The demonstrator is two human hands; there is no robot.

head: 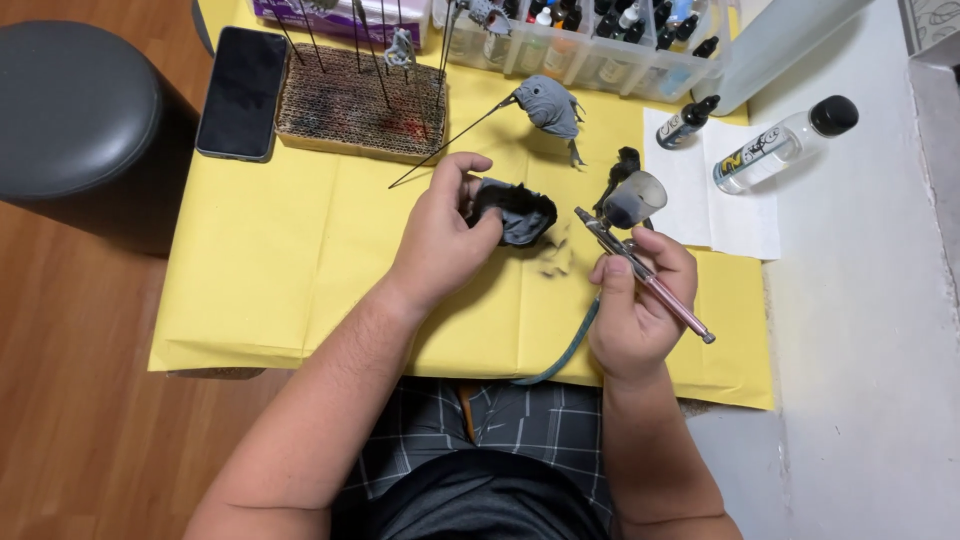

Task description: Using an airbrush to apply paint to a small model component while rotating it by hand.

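Note:
My left hand point(440, 235) grips a dark grey and black model part point(515, 212) above the yellow paper point(260, 270). My right hand point(635, 305) holds an airbrush point(640, 270) with a pink metallic body and a smoky cup on top. Its nozzle points left at the model part, a short gap away. A teal hose point(570, 350) runs down from the airbrush toward my lap. Another grey model part point(548, 103) on a thin wire stick lies just beyond my hands.
A cardboard block point(350, 110) holds several wire sticks. A dark phone point(243, 92) lies to its left. A clear rack of paint bottles point(600, 45) lines the back. A dropper bottle point(688, 122) and a clear bottle point(785, 145) lie on white paper. A round grey stool point(75, 110) stands at left.

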